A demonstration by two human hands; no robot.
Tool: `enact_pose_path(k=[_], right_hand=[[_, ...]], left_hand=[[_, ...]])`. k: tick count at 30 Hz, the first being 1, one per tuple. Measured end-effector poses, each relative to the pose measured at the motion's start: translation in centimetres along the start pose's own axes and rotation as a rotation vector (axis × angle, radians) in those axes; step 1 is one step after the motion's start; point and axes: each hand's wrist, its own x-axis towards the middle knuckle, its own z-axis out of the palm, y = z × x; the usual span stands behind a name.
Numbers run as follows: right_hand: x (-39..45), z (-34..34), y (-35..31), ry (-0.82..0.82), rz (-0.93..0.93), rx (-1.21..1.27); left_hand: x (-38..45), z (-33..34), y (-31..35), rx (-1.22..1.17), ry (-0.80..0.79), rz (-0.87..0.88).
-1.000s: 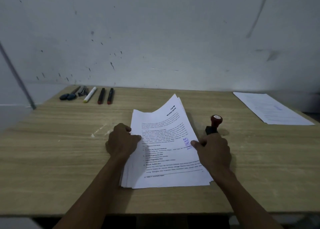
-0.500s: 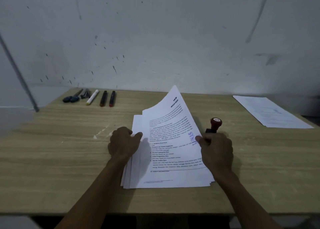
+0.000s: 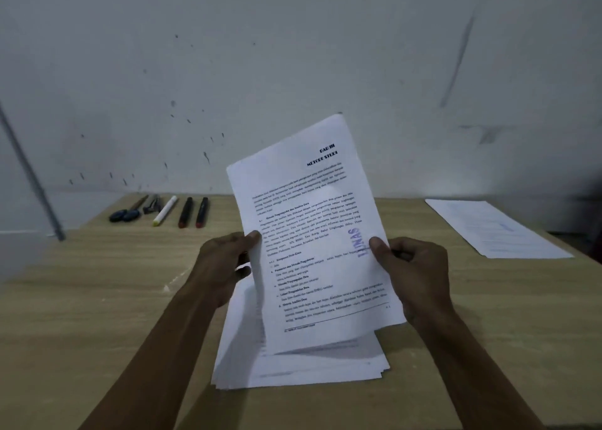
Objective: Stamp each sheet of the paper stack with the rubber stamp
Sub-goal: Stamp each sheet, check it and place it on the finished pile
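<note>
A printed sheet [image 3: 312, 234] with a blue stamp mark near its right edge is lifted off the paper stack [image 3: 303, 364] and tilted up toward me. My left hand [image 3: 224, 266] pinches its left edge, thumb on the front. My right hand [image 3: 413, 273] pinches its right edge beside the blue mark. The stack lies on the wooden table [image 3: 97, 315] below the sheet. The rubber stamp is hidden behind the raised sheet and my right hand.
At the table's back left lie scissors [image 3: 125, 214], a white marker [image 3: 165, 214] and two dark markers [image 3: 185, 216]. Another sheet [image 3: 498, 227] bearing a blue mark lies at the back right. A wall stands just behind the table.
The top sheet has risen from the stack into the air, now held by both hands at its edges. The stamp beside my right hand has dropped out of sight.
</note>
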Motion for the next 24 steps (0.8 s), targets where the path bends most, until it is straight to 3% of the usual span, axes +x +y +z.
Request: enact_pose_path(k=[9,15,24], right_hand=[[5.5,-4.8,0.5,0.068,0.063,-0.037],[10.9,-9.9,2.0,0.25,0.082,-0.146],[19.8,-19.7,7.4,0.358,0.208,-0.74]], left_hand=[[2.5,8.3,3.1,0.181,0.026,0.176],[5.4,16.9,5.1,0.214,-0.049,0.248],[10.4,32.6,2.2,0.407,-0.134,0.168]])
